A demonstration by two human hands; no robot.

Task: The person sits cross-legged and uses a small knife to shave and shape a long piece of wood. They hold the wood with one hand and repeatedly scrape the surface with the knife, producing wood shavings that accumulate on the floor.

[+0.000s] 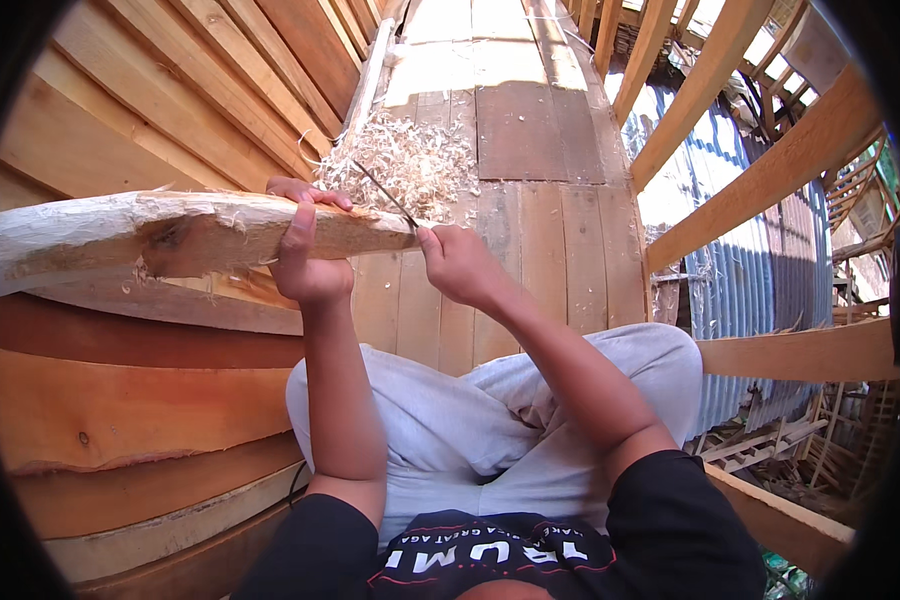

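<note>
A long, thick piece of pale wood [220, 237], with a whitish rough upper side and a dark knot, reaches in from the left and narrows toward the middle. My left hand [310, 250] is closed round it near the narrow end, its thumb across the near face and its fingers over the far edge. In my right fist [456, 264] is a knife [382, 190], whose thin dark blade points away to the upper left and lies against the wood's tip. The fist hides the knife's handle.
Curled wood shavings [410, 160] are heaped on the plank floor [580, 240] beyond the wood. Stacked boards [130, 400] line the left. A wooden railing [760, 170] rises on the right, with corrugated metal sheets [740, 260] beyond it. My crossed legs [610, 370] are close below my hands.
</note>
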